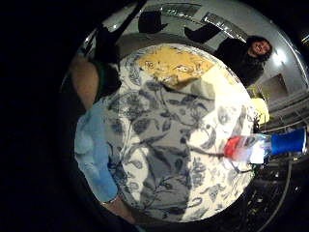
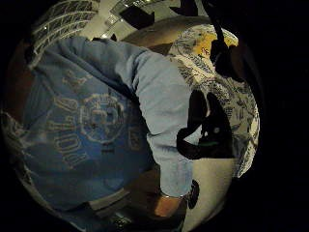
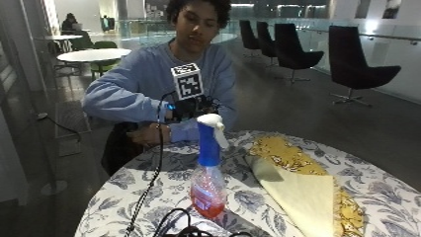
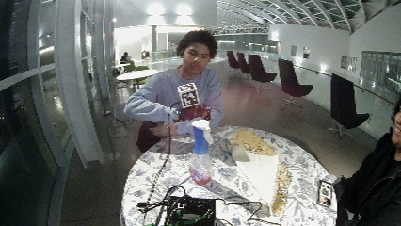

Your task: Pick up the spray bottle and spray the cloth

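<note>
A spray bottle (image 3: pixel 209 173) with a white trigger head, blue neck and red liquid stands upright on the round floral-clothed table (image 3: pixel 131 197). It also shows in the wide outside view (image 4: pixel 200 155) and in the little finger side palm view (image 1: pixel 263 146). A folded yellow cloth (image 3: pixel 296 182) (image 1: pixel 174 65) lies on the table beside it. My gloved right hand (image 3: pixel 189 109) hovers over the table's far edge, behind the bottle's head and apart from it, holding nothing. The palm faces down towards the table.
My bare left hand (image 3: pixel 150 136) rests at the table's far edge, its blue sleeve (image 2: pixel 164 121) across my body. Black cables (image 3: pixel 178 222) and a black box (image 4: pixel 188 212) lie at the near edge. A phone (image 4: pixel 324 190) sits at the table's right rim.
</note>
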Demonstrator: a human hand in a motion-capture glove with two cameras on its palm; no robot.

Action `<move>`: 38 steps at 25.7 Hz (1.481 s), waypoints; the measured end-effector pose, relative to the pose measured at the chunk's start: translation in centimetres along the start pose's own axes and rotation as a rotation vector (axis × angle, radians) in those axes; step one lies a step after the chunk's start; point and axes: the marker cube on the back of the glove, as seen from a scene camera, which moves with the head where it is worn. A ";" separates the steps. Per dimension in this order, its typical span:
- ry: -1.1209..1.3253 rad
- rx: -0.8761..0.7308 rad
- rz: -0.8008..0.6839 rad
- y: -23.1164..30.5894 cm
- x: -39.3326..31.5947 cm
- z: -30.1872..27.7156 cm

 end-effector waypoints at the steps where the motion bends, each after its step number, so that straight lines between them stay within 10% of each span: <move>1: 0.001 -0.003 -0.002 0.1 0.0 0.0; 20: -0.022 0.007 0.137 2.7 2.4 1.6; 38: -0.505 0.535 0.833 10.7 15.3 -2.8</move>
